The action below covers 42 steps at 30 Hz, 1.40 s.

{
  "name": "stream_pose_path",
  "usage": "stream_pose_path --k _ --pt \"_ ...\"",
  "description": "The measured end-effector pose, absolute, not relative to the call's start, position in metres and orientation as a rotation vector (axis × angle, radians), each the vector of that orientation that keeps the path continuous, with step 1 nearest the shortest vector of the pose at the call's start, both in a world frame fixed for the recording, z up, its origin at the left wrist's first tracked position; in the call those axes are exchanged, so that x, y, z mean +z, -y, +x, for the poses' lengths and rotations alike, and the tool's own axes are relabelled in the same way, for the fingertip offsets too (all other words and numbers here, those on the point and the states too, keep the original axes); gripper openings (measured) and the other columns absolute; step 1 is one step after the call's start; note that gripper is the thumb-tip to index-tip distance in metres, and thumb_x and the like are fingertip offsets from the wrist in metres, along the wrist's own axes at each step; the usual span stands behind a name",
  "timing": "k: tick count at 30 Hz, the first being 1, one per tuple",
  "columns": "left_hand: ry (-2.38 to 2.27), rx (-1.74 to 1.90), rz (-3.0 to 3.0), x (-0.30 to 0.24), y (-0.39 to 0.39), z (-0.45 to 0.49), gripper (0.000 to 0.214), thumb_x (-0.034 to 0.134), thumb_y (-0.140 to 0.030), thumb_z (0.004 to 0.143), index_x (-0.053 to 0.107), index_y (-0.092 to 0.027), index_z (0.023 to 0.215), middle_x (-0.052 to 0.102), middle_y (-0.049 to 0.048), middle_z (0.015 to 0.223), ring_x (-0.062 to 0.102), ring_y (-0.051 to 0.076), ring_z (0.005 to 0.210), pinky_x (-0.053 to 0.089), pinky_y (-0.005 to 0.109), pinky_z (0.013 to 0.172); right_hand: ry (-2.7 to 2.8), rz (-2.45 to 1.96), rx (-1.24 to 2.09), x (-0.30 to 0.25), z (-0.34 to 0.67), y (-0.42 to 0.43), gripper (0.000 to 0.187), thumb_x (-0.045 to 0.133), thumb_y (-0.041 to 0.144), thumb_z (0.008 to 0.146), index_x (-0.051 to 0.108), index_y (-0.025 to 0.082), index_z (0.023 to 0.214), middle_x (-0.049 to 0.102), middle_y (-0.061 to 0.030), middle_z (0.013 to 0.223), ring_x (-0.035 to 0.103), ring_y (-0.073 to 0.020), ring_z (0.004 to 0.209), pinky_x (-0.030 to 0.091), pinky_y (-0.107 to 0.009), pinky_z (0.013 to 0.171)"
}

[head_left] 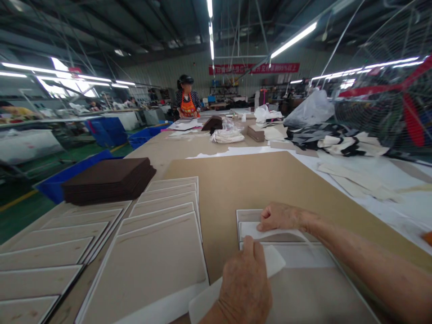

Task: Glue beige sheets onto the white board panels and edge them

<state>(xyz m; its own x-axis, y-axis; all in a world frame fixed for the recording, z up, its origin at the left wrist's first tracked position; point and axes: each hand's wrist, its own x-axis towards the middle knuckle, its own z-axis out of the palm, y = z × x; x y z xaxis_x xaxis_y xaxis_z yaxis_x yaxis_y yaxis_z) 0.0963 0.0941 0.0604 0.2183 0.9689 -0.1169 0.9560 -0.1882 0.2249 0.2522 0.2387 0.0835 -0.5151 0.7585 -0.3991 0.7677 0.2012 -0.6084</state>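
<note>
My right hand point(280, 217) is closed, thumb and fingers pinching the edge of a thin white strip point(249, 230) that curves away to the right over a stack of panels. Nearer to me, my left hand point(245, 281) has its fingers curled on a second white piece point(275, 260), which sticks out on both sides of it. Whether the two white pieces join is hidden by the hand. Under both hands lie greyish-beige panels point(303, 288) with white edges, overlapping each other. Left of my hands, a fanned row of similar panels point(158, 265) rests on the table.
A large brown board point(236, 173) covers the table ahead. Dark brown sheets point(108, 177) are stacked at left, beside more fanned panels point(37, 256). Fabric scraps point(351, 144) and a plastic bag point(310, 110) lie at right, near a large fan point(413, 119). A person point(187, 101) stands at the far end.
</note>
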Motion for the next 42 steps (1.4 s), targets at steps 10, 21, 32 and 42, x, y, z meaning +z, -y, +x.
stream_pose_path --k 10,21,32,42 --pt "-1.837 -0.124 2.129 0.075 -0.097 0.099 0.088 0.060 -0.024 0.082 0.015 -0.006 0.156 0.003 0.0185 0.164 0.066 0.033 0.106 0.061 0.047 0.089 -2.446 1.522 -1.101 0.089 0.248 -0.240 0.024 0.063 0.040 0.068 0.058 0.018 0.060 0.041 0.0050 0.054 0.036 -0.0118 0.054 0.025 -0.027 0.050" --pt "-1.811 -0.081 2.239 0.065 -0.100 0.094 0.087 0.060 -0.032 0.082 0.021 -0.002 0.154 0.015 0.0233 0.161 0.067 0.036 0.106 0.061 0.047 0.087 -2.444 1.574 -1.083 0.083 0.247 -0.241 0.022 0.063 0.039 0.068 0.063 0.018 0.062 0.045 0.0043 0.054 0.040 -0.0127 0.055 0.027 -0.027 0.051" --pt "-1.785 -0.060 2.303 0.062 -0.102 0.092 0.082 0.060 -0.028 0.082 0.026 -0.004 0.153 0.022 0.0225 0.159 0.068 0.034 0.105 0.061 0.047 0.086 -2.408 1.542 -1.413 0.093 0.309 -0.234 0.042 0.069 0.038 0.062 0.062 0.016 0.098 0.059 0.0030 0.070 0.049 -0.0139 0.063 0.033 -0.025 0.055" --pt "-1.812 -0.177 2.328 0.064 -0.106 0.091 0.076 0.060 -0.024 0.083 0.031 -0.007 0.152 0.016 0.0195 0.161 0.069 0.032 0.105 0.060 0.046 0.089 -2.318 2.179 -1.666 0.047 0.362 -0.195 0.046 0.067 0.047 0.065 0.055 0.016 0.096 0.050 0.0050 0.065 0.042 -0.0112 0.055 0.029 -0.024 0.052"
